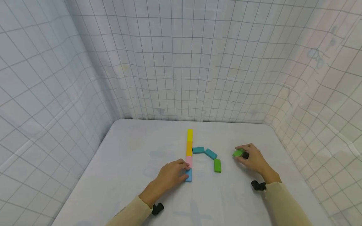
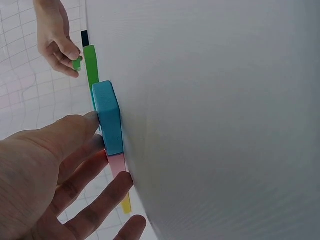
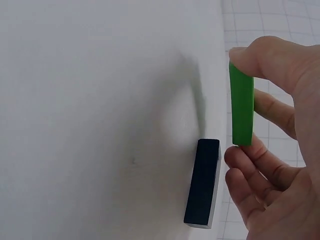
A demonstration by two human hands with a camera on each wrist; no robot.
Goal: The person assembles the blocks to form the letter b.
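Note:
A column of toy blocks runs down the white table: yellow (image 1: 190,135), orange (image 1: 189,148), pink (image 1: 189,161) and light blue (image 1: 189,175). My left hand (image 1: 170,174) rests at its near end, thumb touching the light blue block (image 2: 108,120) and the other fingers loosely spread by the pink one. Raised off the table, a green block (image 3: 242,107) is pinched between the thumb and fingers of my right hand (image 1: 253,160). Below that hand a dark block (image 3: 202,182) lies on the table.
From the orange block, two teal blocks (image 1: 198,150) and another green block (image 1: 217,165) curve off to the right. Grid-patterned white curtains (image 1: 181,62) enclose the table (image 1: 135,141) at the back and sides. Black wrist mounts (image 1: 258,185) sit at both sleeves.

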